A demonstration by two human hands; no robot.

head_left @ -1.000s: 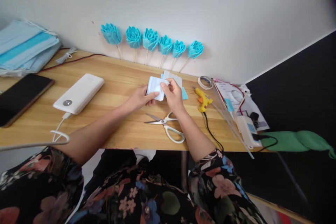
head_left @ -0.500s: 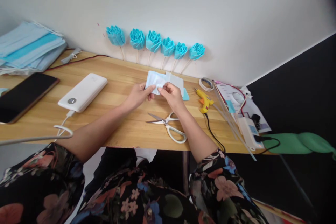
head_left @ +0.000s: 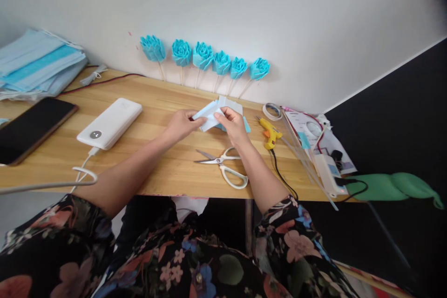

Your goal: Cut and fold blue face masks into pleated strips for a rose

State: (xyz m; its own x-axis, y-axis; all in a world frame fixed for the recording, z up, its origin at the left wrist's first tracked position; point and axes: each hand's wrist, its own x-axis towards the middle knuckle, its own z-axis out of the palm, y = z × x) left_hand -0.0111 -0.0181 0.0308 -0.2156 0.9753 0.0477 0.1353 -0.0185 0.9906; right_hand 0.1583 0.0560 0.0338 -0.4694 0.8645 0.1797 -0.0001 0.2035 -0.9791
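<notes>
A pale blue-white piece of mask fabric (head_left: 210, 116) is held between my two hands over the table. My left hand (head_left: 182, 124) pinches its left side, and my right hand (head_left: 231, 124) pinches its right side with the thumb on top. The fabric now looks folded over at an angle. Behind and beneath it lie more pale blue pieces (head_left: 234, 104), partly hidden by my right hand. White-handled scissors (head_left: 223, 160) lie partly spread on the wood below my hands, one handle loop partly covered by my right forearm.
Several blue fabric flowers (head_left: 203, 56) on thin sticks lean against the wall. To the right are a yellow glue gun (head_left: 270, 132), a tape roll (head_left: 272, 111) and a power strip (head_left: 330, 174). A power bank (head_left: 110, 123), a phone (head_left: 35, 128) and stacked face masks (head_left: 40, 63) occupy the left.
The fabric piece has gone from lying flat and squarish between my fingers to a slanted, folded shape. My right hand has shifted slightly right; the view has moved a little.
</notes>
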